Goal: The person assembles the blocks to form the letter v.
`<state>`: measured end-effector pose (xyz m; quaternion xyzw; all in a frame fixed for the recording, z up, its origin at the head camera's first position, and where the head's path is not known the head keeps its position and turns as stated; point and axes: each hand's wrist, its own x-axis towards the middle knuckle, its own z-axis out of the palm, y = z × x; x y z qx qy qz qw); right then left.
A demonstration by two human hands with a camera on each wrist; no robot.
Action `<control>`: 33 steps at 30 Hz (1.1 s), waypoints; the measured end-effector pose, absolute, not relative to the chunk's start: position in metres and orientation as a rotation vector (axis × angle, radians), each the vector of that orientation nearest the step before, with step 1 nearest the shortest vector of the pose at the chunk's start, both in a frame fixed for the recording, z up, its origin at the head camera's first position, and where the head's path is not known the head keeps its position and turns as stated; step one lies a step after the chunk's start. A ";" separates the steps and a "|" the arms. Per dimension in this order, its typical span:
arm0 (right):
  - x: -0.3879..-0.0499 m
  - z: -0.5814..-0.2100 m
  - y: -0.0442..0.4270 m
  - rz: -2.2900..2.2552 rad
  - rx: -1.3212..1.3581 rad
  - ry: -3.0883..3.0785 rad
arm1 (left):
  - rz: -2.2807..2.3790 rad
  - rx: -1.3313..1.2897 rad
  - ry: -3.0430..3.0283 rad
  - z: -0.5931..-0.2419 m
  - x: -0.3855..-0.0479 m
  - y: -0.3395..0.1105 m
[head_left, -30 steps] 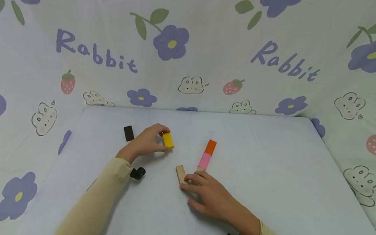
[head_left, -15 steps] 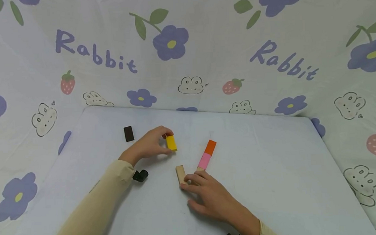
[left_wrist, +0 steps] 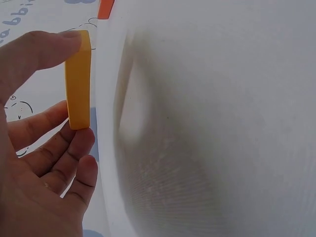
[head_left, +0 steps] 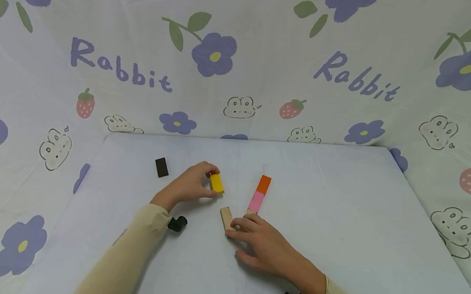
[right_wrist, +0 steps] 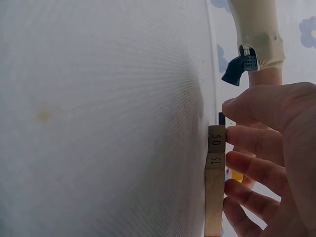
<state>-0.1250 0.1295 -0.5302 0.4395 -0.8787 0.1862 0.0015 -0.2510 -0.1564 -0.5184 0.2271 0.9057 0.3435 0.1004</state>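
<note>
In the head view, my left hand pinches a yellow block by its ends between thumb and fingers. The left wrist view shows this yellow block raised off the white surface. My right hand rests its fingertips on plain wooden blocks, without wrapping round them. One wooden block sticks out left of those fingers. Another is mostly hidden beneath the hand, in line with a pink block and an orange block. Dark numbers mark the ends of two wooden blocks in the right wrist view.
A dark brown block lies behind the left wrist. The white tabletop meets a printed cloth at the back and sides. Black wrist devices hang under both sleeves, one at the left cuff.
My left hand has carried the yellow block a short way right and toward me, nearer the standing wooden row. My right hand and the other blocks have stayed put.
</note>
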 end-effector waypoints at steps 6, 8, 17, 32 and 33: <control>-0.126 -0.530 0.129 0.587 1.385 -2.743 | 1.004 0.674 2.674 -0.520 -0.250 -0.157; -0.126 -0.530 0.129 0.591 1.386 -2.735 | 0.999 0.678 2.674 -0.521 -0.250 -0.156; -0.125 -0.530 0.129 0.595 1.383 -2.728 | 0.972 0.678 2.660 -0.522 -0.246 -0.151; -0.126 -0.531 0.129 0.583 1.388 -2.730 | 0.947 0.713 2.651 -0.522 -0.239 -0.146; -0.126 -0.531 0.129 0.582 1.388 -2.734 | 0.943 0.717 2.650 -0.522 -0.239 -0.145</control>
